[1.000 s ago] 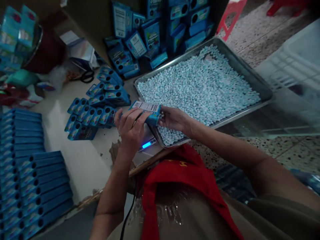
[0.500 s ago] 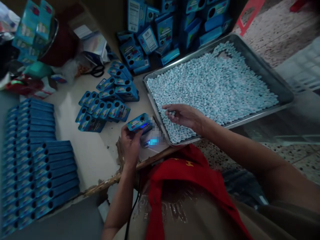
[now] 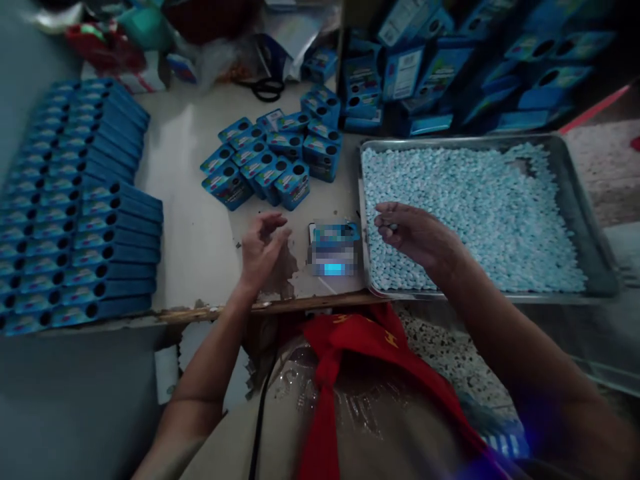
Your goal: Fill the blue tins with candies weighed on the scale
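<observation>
My left hand (image 3: 261, 245) is over the table's front part, fingers loosely curled and apart, holding nothing. To its right a small digital scale (image 3: 332, 260) with a lit display carries a blue box (image 3: 336, 232); part of this spot is blurred. Over the left end of a metal tray (image 3: 500, 297), my right hand (image 3: 415, 233) is closed with a few small candies (image 3: 387, 225) at its fingertips. Pale blue and white candies (image 3: 480, 213) fill most of the tray. Several blue candy boxes (image 3: 265, 163) stand in a group beyond my left hand.
Neat stacks of blue boxes (image 3: 120, 247) line the table's left side. Black scissors (image 3: 265, 89) and plastic bags lie at the back. A large carton behind the tray holds more blue boxes (image 3: 403, 73). The table's worn wooden edge (image 3: 200, 313) runs along the front.
My left hand has let go of the blue box, which now lies on the scale, and moved away to the left. My right hand still holds candies over the tray. The camera view has turned.
</observation>
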{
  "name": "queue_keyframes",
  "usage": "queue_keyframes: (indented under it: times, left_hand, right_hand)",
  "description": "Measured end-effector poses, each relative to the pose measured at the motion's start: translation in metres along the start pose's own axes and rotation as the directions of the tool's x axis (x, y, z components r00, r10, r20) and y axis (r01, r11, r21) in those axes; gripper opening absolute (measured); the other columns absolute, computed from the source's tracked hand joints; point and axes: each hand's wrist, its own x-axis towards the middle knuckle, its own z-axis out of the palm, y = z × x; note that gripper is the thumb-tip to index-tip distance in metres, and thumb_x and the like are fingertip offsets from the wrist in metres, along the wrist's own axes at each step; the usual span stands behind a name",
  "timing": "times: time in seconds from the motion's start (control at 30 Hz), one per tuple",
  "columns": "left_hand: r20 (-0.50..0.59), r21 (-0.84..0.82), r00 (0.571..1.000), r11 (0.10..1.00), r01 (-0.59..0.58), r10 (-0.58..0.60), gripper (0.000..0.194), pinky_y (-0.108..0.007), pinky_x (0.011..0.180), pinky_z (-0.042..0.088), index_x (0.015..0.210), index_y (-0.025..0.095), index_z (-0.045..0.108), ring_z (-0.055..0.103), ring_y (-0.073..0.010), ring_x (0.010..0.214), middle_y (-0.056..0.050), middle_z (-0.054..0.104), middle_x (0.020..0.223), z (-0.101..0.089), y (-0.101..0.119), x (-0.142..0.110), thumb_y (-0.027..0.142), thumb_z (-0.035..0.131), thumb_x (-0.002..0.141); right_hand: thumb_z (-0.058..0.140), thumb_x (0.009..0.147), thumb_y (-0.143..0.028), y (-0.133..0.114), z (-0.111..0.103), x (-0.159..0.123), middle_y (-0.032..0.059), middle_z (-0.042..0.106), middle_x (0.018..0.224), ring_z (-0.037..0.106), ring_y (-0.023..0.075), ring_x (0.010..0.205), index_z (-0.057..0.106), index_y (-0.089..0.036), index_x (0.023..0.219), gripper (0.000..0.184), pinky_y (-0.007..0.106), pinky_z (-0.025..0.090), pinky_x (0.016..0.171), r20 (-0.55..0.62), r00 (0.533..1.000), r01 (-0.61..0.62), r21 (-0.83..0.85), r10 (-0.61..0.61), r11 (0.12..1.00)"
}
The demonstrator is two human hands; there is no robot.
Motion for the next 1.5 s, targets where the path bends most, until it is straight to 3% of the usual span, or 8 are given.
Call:
queue_keyframes:
  times: [0.2,0.3,0.57,0.73,1.0,1.27,1.4,1.5]
  left_hand:
    - [0.0,0.123,0.999,0.991,-0.048,0.049,0.025,-0.037,0.106,0.073,0.116,0.021,0.082,0.086,-0.026,0.11,-0.008,0.085,0.114,-0.003,0.002,0.02,0.042,0.093,0.109]
    - [0.016,0.122,0.998,0.99,-0.067,0.065,0.017,-0.036,0.105,0.072,0.112,0.021,0.084,0.086,-0.0256,0.108,-0.007,0.086,0.111,0.008,0.008,0.017,0.036,0.093,0.109]
    - [0.0,0.106,1.0,0.994,-0.002,0.002,0.012,-0.037,0.103,0.075,0.107,0.022,0.084,0.086,-0.026,0.104,-0.005,0.086,0.107,0.013,0.017,0.004,0.024,0.095,0.106]
    - [-0.021,0.008,0.998,0.998,-0.065,0.065,0.017,-0.036,0.102,0.074,0.109,0.021,0.084,0.086,-0.0247,0.103,-0.005,0.084,0.106,0.014,0.018,-0.001,0.029,0.099,0.108]
    - [0.05,-0.068,0.993,0.993,-0.101,0.104,0.032,-0.036,0.102,0.074,0.118,0.023,0.085,0.085,-0.0239,0.107,-0.008,0.085,0.115,0.024,0.018,-0.003,0.051,0.098,0.113]
    - [0.12,0.042,0.992,0.998,-0.036,0.03,0.069,-0.047,0.119,0.072,0.139,0.026,0.08,0.084,-0.0322,0.13,-0.011,0.083,0.138,0.028,0.027,-0.008,0.064,0.116,0.093]
    - [0.155,0.063,0.988,0.998,-0.019,0.009,0.065,-0.045,0.119,0.071,0.141,0.024,0.079,0.083,-0.0316,0.131,-0.012,0.084,0.14,0.034,0.03,-0.011,0.059,0.113,0.098]
    - [0.171,0.061,0.985,0.998,-0.009,-0.001,0.056,-0.043,0.118,0.07,0.138,0.024,0.08,0.084,-0.03,0.13,-0.012,0.084,0.139,0.038,0.028,-0.012,0.052,0.11,0.102]
  right_hand:
    - [0.098,0.096,-0.057,-0.015,0.013,-0.011,0.0041,0.076,0.084,0.056,0.0159,0.058,0.084,-0.031,0.106,0.031,0.033,0.039,0.048,0.087,0.996,0.061,-0.28,-0.038,0.958]
    - [0.097,0.1,-0.062,-0.021,0.025,-0.019,0.0042,0.078,0.085,0.056,0.0151,0.059,0.087,-0.031,0.105,0.033,0.033,0.042,0.052,0.128,0.991,0.076,-0.376,-0.029,0.924]
    - [0.093,0.102,-0.027,-0.044,0.025,-0.02,0.0024,0.077,0.085,0.053,0.0098,0.064,0.086,-0.02,0.108,0.012,0.024,0.044,0.058,0.152,0.988,0.05,-0.3,-0.004,0.953]
    - [0.086,0.1,-0.01,-0.049,0.017,-0.025,0.0043,0.078,0.089,0.061,0.0099,0.069,0.085,-0.018,0.11,0.013,0.021,0.052,0.063,0.015,1.0,-0.015,-0.255,0.019,0.967]
    - [0.093,0.105,-0.037,-0.044,0.023,-0.031,0.0028,0.077,0.085,0.052,0.0112,0.061,0.085,-0.023,0.104,0.016,0.027,0.042,0.055,0.152,0.988,0.071,-0.406,-0.009,0.911]
    - [0.096,0.104,-0.047,-0.056,0.037,-0.029,0.0043,0.075,0.085,0.053,0.0167,0.067,0.088,-0.029,0.105,0.02,0.033,0.044,0.059,0.187,0.982,0.113,-0.53,-0.014,0.841]
    - [0.098,0.103,-0.053,-0.059,0.042,-0.027,0.0034,0.072,0.082,0.052,0.0175,0.066,0.088,-0.03,0.105,0.024,0.035,0.043,0.059,0.181,0.982,0.159,-0.594,-0.061,0.788]
    - [0.097,0.102,-0.048,-0.059,0.046,-0.024,0.0033,0.069,0.076,0.06,0.0211,0.072,0.091,-0.031,0.102,0.019,0.035,0.043,0.061,0.248,0.962,0.261,-0.699,-0.117,0.666]
